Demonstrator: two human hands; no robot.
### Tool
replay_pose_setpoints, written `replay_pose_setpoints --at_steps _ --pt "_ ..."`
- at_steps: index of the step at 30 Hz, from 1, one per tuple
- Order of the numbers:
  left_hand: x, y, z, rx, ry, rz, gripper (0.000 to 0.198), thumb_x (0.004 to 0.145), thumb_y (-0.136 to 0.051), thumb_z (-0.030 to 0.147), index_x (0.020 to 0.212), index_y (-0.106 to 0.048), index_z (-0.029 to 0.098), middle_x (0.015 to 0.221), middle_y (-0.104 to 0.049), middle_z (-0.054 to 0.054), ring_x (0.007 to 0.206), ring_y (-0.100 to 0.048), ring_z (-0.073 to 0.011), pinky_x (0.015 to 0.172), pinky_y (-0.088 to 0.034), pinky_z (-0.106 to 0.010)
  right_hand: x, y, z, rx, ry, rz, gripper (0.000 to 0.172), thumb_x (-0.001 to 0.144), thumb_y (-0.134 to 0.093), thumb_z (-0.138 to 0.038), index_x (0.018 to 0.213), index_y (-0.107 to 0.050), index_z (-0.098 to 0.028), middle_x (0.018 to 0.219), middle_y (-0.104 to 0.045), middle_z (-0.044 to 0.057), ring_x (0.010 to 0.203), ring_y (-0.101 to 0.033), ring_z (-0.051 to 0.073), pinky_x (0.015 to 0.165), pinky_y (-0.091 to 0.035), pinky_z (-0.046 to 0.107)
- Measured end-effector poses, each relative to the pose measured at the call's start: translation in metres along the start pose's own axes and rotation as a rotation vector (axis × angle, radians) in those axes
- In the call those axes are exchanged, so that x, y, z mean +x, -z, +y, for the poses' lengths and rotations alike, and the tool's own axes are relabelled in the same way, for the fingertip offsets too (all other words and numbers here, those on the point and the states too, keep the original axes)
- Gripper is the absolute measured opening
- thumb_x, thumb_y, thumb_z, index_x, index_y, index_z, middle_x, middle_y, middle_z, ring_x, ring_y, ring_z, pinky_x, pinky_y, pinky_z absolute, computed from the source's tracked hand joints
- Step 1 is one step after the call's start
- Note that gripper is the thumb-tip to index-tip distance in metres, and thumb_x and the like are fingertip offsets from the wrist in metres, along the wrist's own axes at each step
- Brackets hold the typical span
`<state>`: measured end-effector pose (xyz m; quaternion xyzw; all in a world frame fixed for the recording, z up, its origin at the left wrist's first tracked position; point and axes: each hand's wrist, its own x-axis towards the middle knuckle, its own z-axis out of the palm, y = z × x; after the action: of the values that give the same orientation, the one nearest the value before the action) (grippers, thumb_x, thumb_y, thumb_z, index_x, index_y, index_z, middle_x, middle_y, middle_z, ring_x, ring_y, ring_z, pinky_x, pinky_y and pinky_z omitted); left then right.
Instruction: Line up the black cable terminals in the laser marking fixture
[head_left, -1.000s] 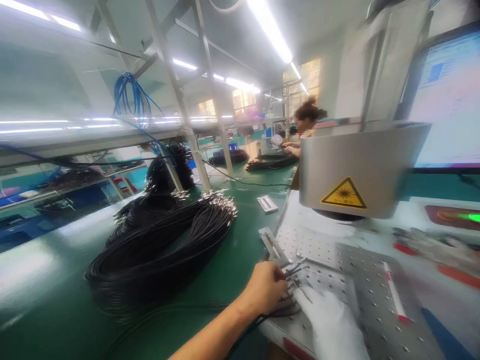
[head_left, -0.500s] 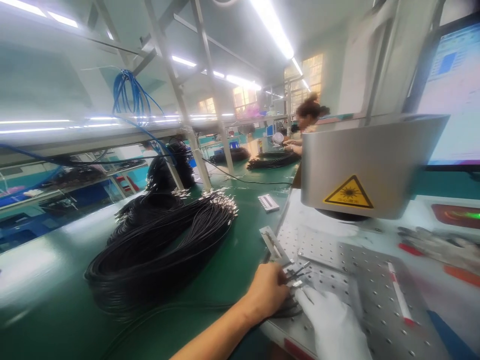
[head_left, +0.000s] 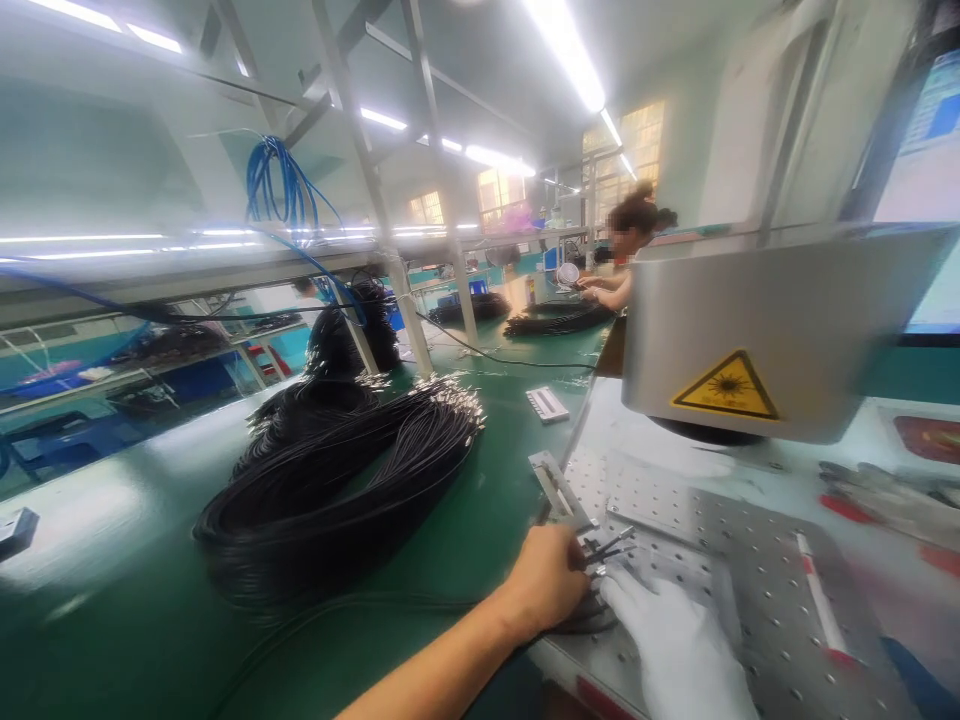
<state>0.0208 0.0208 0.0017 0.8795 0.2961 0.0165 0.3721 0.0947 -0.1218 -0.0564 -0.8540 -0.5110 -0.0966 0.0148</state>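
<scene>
At five o'clock, I see the left hand (head_left: 553, 578) clamped on metal-tipped cables (head_left: 616, 544), gloved right hand (head_left: 671, 625) beside it, grip unclear; grey block (head_left: 16, 533) newly visible at eight, warning label's (head_left: 726, 388) print blurred at three.

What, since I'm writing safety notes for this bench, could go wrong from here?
The bare left hand and gloved right hand are near the machine head with its starburst warning triangle; if it fired, exposed skin could be hurt.
The black cables at the hands appear to trail back across the green table, so a snag might pull them askew.
The red-and-white stick lies on the perforated plate and might get knocked.
</scene>
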Motion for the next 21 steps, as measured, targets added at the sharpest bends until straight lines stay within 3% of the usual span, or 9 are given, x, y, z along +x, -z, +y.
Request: replay_pose_setpoints --at_steps 4,10,16,19,21 --pt "0.004 0.003 -0.001 -0.014 0.017 -0.033 0.015 0.06 -0.068 0.01 0.072 -0.063 0.017 0.069 -0.058 0.002 0.073 -0.055 -0.0156 0.066 -0.04 -0.024 0.002 0.006 0.001 0.041 -0.042 0.011 0.061 0.083 -0.037 0.003 0.124 -0.068 -0.03 0.111 -0.068 0.01 0.097 -0.065 0.024 0.087 -0.053 0.034" --pt "0.014 0.009 0.002 0.026 0.044 -0.153 0.019 0.058 -0.074 0.013 0.074 -0.066 0.018 0.065 -0.059 0.002 0.073 -0.06 -0.0188 0.07 -0.046 -0.027 0.0 0.014 0.001 0.105 -0.021 0.003 0.065 0.08 -0.035 0.003 0.127 -0.066 -0.03 0.127 -0.062 0.008 0.103 -0.063 0.026 0.088 -0.053 0.036" --pt "0.015 0.012 0.003 0.058 0.012 -0.162 0.019 0.053 -0.078 0.013 0.066 -0.065 0.018 0.059 -0.054 0.004 0.065 -0.056 -0.0167 0.064 -0.043 -0.026 -0.001 0.013 0.001 0.011 0.022 0.018 0.064 0.081 -0.036 0.004 0.125 -0.068 -0.03 0.128 -0.062 0.006 0.112 -0.061 0.024 0.091 -0.052 0.033" --pt "0.009 0.019 0.002 0.011 -0.04 -0.075 0.006 0.064 -0.071 0.018 0.063 -0.065 0.016 0.057 -0.053 0.003 0.064 -0.052 -0.0145 0.064 -0.04 -0.025 0.002 0.003 0.002 -0.005 0.053 0.049 0.062 0.078 -0.041 0.004 0.122 -0.069 -0.029 0.128 -0.061 0.005 0.113 -0.06 0.024 0.094 -0.051 0.034" --pt "0.003 0.025 0.002 -0.025 -0.059 -0.049 0.015 0.077 -0.059 0.025 0.068 -0.066 0.016 0.057 -0.055 0.003 0.059 -0.05 -0.0128 0.061 -0.04 -0.024 0.004 -0.004 0.004 0.052 0.05 0.06 0.062 0.076 -0.043 0.003 0.121 -0.07 -0.031 0.129 -0.061 0.002 0.114 -0.059 0.023 0.098 -0.049 0.033"
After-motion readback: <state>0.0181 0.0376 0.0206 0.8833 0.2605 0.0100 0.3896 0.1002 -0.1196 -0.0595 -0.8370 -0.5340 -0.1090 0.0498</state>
